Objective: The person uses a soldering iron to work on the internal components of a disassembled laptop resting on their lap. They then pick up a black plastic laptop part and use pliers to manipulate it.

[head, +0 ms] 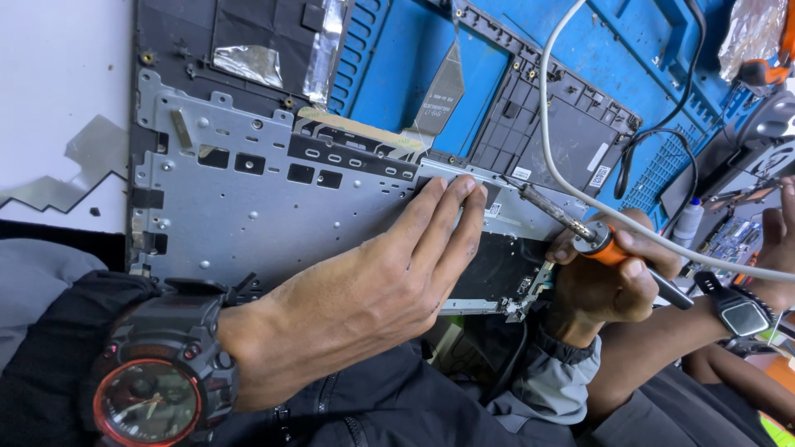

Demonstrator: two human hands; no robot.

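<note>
My left hand (389, 277) lies flat on a grey metal plate (248, 211) inside an opened laptop shell (538, 132), fingertips near the plate's upper right edge. It wears a black and red wristwatch (161, 385). My right hand (604, 277) grips a soldering iron (596, 240) with an orange collar and black handle. Its metal tip rests on the plate just right of my left fingertips. A white cable (555, 108) runs up from the iron.
A blue work mat (422, 58) lies under the laptop shell, with a flat ribbon cable (443, 91) standing up. Another person's arm with a smartwatch (737, 310) is at the right. A small bottle (687, 223), black cables and circuit boards crowd the right edge.
</note>
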